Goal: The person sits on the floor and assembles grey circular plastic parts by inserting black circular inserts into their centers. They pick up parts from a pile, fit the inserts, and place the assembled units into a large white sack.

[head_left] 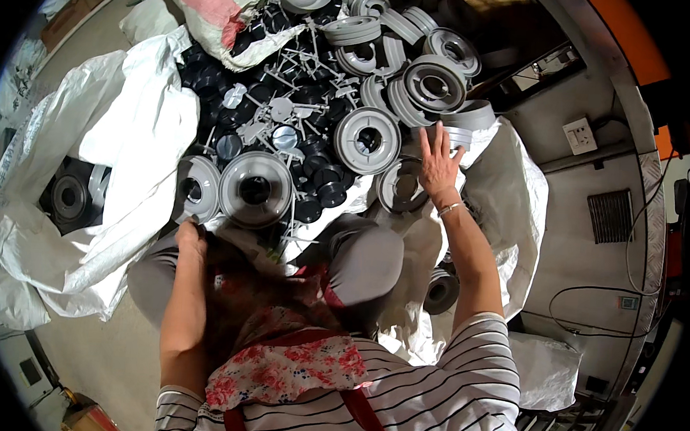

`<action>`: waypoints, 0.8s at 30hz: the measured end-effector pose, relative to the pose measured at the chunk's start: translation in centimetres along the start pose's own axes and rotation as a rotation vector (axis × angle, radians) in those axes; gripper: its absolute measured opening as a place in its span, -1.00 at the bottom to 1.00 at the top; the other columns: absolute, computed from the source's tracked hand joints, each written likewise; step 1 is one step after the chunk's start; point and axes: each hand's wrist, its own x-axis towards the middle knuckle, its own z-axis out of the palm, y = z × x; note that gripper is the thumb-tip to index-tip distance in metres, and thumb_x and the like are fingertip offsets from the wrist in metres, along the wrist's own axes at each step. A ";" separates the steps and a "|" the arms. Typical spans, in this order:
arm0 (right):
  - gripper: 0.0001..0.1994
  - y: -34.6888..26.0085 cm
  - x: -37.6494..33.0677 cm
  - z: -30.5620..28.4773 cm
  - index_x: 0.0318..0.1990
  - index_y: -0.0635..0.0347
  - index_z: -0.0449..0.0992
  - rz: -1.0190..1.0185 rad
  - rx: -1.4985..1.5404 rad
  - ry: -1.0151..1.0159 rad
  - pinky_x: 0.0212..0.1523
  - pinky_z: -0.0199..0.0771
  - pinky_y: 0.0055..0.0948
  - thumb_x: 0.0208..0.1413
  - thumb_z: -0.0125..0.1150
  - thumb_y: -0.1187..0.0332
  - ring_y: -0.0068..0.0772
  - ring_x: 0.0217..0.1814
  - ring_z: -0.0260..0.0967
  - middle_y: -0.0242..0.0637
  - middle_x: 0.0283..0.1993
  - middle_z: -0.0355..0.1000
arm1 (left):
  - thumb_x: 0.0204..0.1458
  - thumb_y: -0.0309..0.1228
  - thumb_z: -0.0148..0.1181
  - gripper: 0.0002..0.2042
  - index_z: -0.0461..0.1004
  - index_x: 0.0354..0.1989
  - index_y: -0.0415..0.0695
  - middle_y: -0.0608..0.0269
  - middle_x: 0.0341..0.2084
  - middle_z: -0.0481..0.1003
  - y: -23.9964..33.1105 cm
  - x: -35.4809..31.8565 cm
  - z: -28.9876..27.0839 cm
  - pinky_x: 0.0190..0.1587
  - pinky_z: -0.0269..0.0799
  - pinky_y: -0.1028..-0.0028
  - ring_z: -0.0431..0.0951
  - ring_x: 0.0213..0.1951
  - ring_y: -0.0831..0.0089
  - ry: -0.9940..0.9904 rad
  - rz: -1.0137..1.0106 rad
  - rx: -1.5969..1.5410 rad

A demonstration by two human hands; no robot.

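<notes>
Right grip (439, 172) is released, fingers spread over a grey ring (460, 137) at its fingertips; actual contact cannot be confirmed. Left grip (192, 235) has curled fingers, and whether it grasps anything cannot be told; a pale grey wheel (204, 187) lies just beyond it. Black caps (331, 190) are heaped between the two grips, farther forward.

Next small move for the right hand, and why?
Probably curl the right hand around the grey ring at its fingertips: the hand is spread open there, with no closed grip visible. Whether it already touches is hard to tell.
</notes>
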 end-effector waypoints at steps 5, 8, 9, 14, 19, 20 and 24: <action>-0.61 3.5 6.2 1.3 0.00 0.09 0.37 -0.172 -0.123 0.267 0.09 0.10 -0.16 -0.06 0.05 0.32 -0.24 0.04 0.17 -0.25 -0.09 0.29 | -0.12 -0.56 0.11 -0.97 0.40 -0.52 -0.24 0.29 -0.64 0.36 3.3 -10.0 5.6 -0.69 0.22 0.54 0.33 -0.68 0.49 -0.176 0.108 -0.175; -0.74 3.9 8.3 0.2 -0.27 0.10 0.41 -0.176 0.024 0.150 -0.05 0.19 -0.22 -0.22 0.17 0.35 -0.20 -0.07 0.20 -0.25 -0.22 0.28 | -0.12 -0.38 0.21 -0.86 0.45 -0.40 -0.13 0.32 -0.49 0.41 5.5 -13.5 7.4 -0.63 0.17 0.60 0.33 -0.58 0.54 -0.212 0.087 -0.041; -0.76 3.4 9.1 -1.6 -0.34 0.11 0.41 -0.163 0.089 0.148 -0.12 0.21 -0.25 -0.28 0.20 0.40 -0.18 -0.09 0.19 -0.25 -0.26 0.28 | -0.13 -0.39 0.21 -0.79 0.43 -0.30 -0.14 0.30 -0.45 0.43 5.8 -12.4 7.5 -0.55 0.22 0.56 0.39 -0.49 0.51 -0.250 0.130 0.021; -0.58 1.2 12.2 -6.1 -0.23 0.20 0.46 -0.110 0.357 0.177 -0.12 0.35 -0.15 -0.38 0.32 0.33 0.01 -0.05 0.23 -0.09 -0.18 0.34 | -0.15 -0.52 0.25 -0.46 0.18 0.03 -0.42 -0.01 -0.18 0.40 9.7 -18.0 12.9 -0.13 0.44 0.36 0.48 -0.18 0.30 -0.403 0.514 0.163; -0.61 -2.9 18.1 -10.6 -0.17 0.20 0.54 -0.027 0.695 -0.122 -0.07 0.41 -0.13 -0.26 0.34 0.30 0.10 -0.07 0.37 0.04 -0.19 0.47 | -0.32 -0.41 0.39 -0.20 0.05 0.15 -0.25 -0.04 -0.12 0.38 13.0 -20.8 17.1 -0.10 0.41 0.44 0.44 -0.11 0.31 -0.495 0.768 0.308; -0.59 -3.6 19.0 -11.2 -0.14 0.20 0.55 -0.045 0.708 -0.124 -0.08 0.43 -0.18 -0.22 0.36 0.24 0.08 -0.13 0.42 0.06 -0.25 0.49 | -0.31 -0.43 0.37 -0.21 0.05 0.15 -0.24 -0.02 -0.11 0.38 13.4 -19.7 17.6 -0.10 0.41 0.44 0.43 -0.11 0.34 -0.451 0.795 0.362; -0.63 -6.8 22.1 -6.8 -0.21 0.18 0.48 0.082 0.125 0.160 -0.16 0.41 -0.18 -0.21 0.35 0.23 -0.08 -0.05 0.35 -0.12 -0.13 0.40 | -0.26 -0.48 0.29 -0.44 0.27 0.00 -0.26 0.13 -0.23 0.44 14.2 -16.5 17.9 -0.15 0.40 0.47 0.45 -0.21 0.42 -0.496 0.793 0.317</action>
